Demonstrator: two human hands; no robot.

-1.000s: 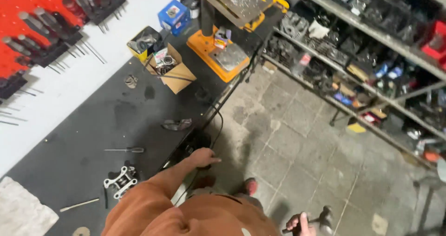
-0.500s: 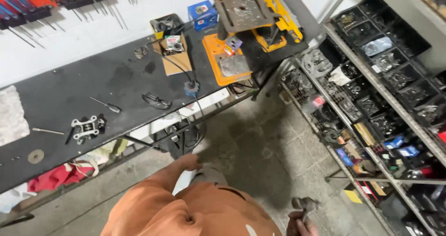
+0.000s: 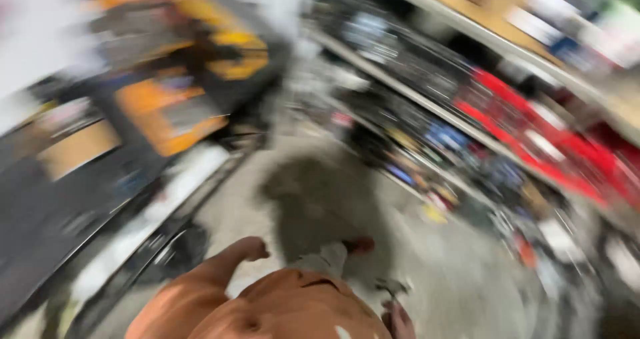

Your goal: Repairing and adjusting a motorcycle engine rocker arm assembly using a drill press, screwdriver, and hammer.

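Note:
The picture is heavily smeared by motion. My left hand [image 3: 251, 248] hangs at the end of an orange sleeve, fingers curled in, touching nothing, beside the black workbench's edge [image 3: 167, 229]. Low at the bottom edge, my right hand [image 3: 398, 318] is only partly in view. It grips a small dark tool [image 3: 392, 287], too blurred to name. My foot in a reddish shoe [image 3: 360, 246] stands on the grey tiled floor between both hands.
An orange and yellow machine [image 3: 180, 109] and a cardboard box [image 3: 77, 149] sit on the workbench at left. Long shelves [image 3: 467, 132] packed with bins and parts run along the right. Grey floor tiles [image 3: 313, 192] lie between them.
The view has swung fast to the right and gone blurry. My left hand has come off the bench edge and now hangs free. The right hand still grips the dark tool.

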